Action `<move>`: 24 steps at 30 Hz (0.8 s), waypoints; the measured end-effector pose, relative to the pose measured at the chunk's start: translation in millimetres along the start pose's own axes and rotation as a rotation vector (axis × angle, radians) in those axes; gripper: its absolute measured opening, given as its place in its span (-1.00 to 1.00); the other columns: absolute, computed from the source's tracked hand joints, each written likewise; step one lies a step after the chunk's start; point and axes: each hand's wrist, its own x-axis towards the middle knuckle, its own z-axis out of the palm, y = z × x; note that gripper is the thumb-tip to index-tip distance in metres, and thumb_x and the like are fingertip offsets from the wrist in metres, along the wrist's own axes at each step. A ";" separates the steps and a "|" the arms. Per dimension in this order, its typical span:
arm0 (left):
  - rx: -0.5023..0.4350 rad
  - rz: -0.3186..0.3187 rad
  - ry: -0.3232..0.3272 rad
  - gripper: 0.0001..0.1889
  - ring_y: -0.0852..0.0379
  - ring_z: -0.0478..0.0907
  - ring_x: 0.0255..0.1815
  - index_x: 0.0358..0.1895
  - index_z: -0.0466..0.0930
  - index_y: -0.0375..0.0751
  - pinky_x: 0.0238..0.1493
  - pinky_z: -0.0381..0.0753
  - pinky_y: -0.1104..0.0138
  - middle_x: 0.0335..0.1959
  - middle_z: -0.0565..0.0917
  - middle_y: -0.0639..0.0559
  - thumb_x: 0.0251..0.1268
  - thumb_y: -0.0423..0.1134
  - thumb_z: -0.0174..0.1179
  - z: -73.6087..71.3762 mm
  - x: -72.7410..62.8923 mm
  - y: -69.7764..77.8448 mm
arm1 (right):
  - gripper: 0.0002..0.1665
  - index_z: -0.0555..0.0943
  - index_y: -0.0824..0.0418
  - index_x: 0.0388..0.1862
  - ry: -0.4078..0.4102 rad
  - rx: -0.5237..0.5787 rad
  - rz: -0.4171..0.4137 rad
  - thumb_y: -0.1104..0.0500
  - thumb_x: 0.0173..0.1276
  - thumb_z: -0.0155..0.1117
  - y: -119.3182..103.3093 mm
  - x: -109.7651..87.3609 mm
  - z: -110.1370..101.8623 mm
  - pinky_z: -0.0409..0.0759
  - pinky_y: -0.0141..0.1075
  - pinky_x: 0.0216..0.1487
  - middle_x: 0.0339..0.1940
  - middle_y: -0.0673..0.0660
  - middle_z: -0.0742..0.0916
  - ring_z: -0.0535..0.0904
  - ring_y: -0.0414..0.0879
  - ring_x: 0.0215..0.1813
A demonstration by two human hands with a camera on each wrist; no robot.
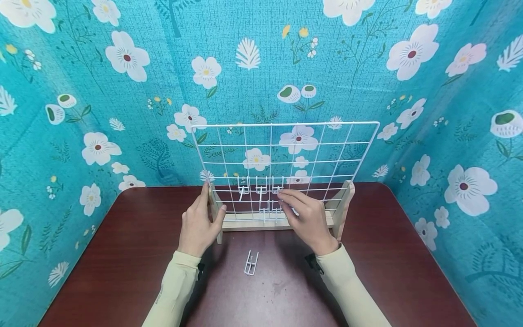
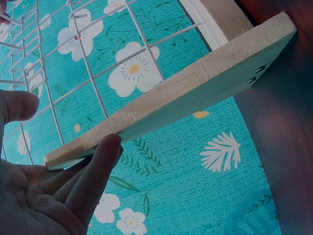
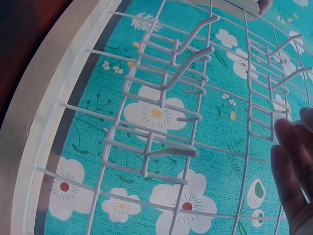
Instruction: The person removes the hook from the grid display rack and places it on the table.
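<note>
A white wire grid panel (image 1: 271, 162) stands upright in a wooden stand (image 1: 343, 209). Several white wire hooks hang on its lower middle, among them one hook (image 1: 244, 187) in the upper row and another (image 3: 151, 152) seen close up in the right wrist view. My right hand (image 1: 308, 218) pinches the rightmost hook of the upper row between thumb and fingertips, which partly hide it. Against the stand's left side piece (image 2: 161, 98) rests my left hand (image 1: 199, 225), its fingers nearly straight along the outer face and the thumb held apart.
One loose white hook (image 1: 251, 263) lies on the dark red-brown table (image 1: 135, 254) in front of the stand. A turquoise flowered cloth (image 1: 253, 81) hangs behind and on both sides.
</note>
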 end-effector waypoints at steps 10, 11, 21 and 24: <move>0.002 0.014 0.004 -0.17 -0.24 0.76 -0.24 0.58 0.27 -0.35 -0.18 0.75 -0.16 0.07 0.75 -0.31 0.36 -0.02 0.34 -0.3 0.3 0.1 | -0.82 0.83 0.25 -0.11 -0.002 -0.023 -0.015 0.31 0.33 0.46 0.9 1.1 -0.3 0.76 -0.16 -0.24 -0.13 0.14 0.88 0.86 -0.01 -0.17; 0.000 0.014 0.004 -0.16 -0.24 0.76 -0.23 0.58 0.27 -0.35 -0.17 0.75 -0.16 0.07 0.75 -0.31 0.35 -0.03 0.35 -0.2 0.3 0.3 | -0.82 0.83 0.25 -0.11 -0.001 -0.024 -0.014 0.31 0.33 0.46 1.1 1.1 -0.4 0.76 -0.16 -0.24 -0.13 0.14 0.88 0.86 -0.02 -0.17; 0.009 0.011 0.004 -0.15 -0.23 0.76 -0.23 0.59 0.25 -0.34 -0.18 0.76 -0.15 0.06 0.75 -0.31 0.34 -0.05 0.37 -0.4 0.0 0.0 | -0.83 0.83 0.26 -0.12 0.033 -0.025 -0.024 0.32 0.33 0.46 1.4 4.3 -1.6 0.76 -0.15 -0.24 -0.16 0.16 0.88 0.86 0.01 -0.19; 0.008 0.009 -0.002 -0.16 -0.22 0.76 -0.20 0.60 0.25 -0.33 -0.16 0.76 -0.15 0.08 0.75 -0.31 0.35 -0.04 0.35 0.2 -0.3 0.1 | -0.85 0.84 0.27 -0.13 0.044 -0.022 -0.026 0.32 0.34 0.45 1.8 5.5 -1.3 0.75 -0.15 -0.28 -0.17 0.16 0.88 0.85 0.01 -0.22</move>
